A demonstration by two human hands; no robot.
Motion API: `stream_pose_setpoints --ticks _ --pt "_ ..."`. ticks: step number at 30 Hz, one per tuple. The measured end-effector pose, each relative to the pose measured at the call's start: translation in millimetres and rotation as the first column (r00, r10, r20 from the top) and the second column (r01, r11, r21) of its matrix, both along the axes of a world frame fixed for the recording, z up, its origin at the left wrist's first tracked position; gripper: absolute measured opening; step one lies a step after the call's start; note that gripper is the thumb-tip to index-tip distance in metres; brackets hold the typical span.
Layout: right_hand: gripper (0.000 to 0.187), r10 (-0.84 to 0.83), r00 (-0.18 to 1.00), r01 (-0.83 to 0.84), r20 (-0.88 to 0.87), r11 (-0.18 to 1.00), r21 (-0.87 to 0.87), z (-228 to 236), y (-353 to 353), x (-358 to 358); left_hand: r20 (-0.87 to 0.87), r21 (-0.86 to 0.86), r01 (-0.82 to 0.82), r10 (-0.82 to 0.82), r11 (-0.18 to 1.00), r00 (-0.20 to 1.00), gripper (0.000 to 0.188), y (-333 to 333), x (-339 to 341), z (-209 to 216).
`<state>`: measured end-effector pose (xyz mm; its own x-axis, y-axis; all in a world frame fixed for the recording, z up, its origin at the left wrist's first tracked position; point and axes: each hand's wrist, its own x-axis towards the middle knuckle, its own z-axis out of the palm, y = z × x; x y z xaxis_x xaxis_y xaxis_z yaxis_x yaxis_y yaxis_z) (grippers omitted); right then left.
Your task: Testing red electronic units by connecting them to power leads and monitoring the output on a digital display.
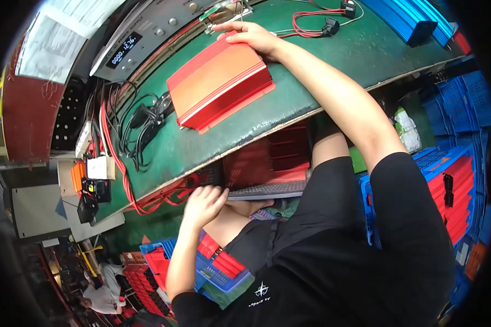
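A red, ribbed metal case (pixel 218 76) lies at an angle on the green bench top (pixel 229 139). My right hand (pixel 251 41) reaches over to its far end, thumb against the top edge and fingers stretched along the end face. Part of the grip is hidden behind the case. Lower down, by the bench's front edge and above my leg, my left hand (pixel 204 206) is loosely curled. Its fingertips are turned away, so anything inside them is hidden. Black cables with plugs (pixel 147 117) lie beside the case's left end.
A grey power supply unit (pixel 147 38) with a lit display stands behind the case. Red leads with black connectors (pixel 311 27) lie at the back. Blue metal profiles (pixel 409 19) sit far right. Blue crates (pixel 447 169) holding red parts flank me. Red cables (pixel 123 169) hang over the left edge.
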<state>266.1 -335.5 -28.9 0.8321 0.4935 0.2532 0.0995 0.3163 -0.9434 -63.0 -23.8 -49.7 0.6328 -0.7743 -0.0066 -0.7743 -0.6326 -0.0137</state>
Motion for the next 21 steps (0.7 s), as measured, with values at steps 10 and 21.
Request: stream_pose_setpoints --ticks 10,21 --pt "0.042 0.032 0.999 -0.033 0.03 0.998 0.053 11.3 16.7 -0.8 0.158 0.663 -0.747 0.965 0.055 0.212 0.097 191.2 36.6 -129.8" --pt "0.038 -0.039 0.999 0.038 0.013 0.998 0.048 -5.3 -2.4 4.0 -0.161 0.318 -0.284 0.347 0.904 0.924 0.048 35.3 -19.2 5.0"
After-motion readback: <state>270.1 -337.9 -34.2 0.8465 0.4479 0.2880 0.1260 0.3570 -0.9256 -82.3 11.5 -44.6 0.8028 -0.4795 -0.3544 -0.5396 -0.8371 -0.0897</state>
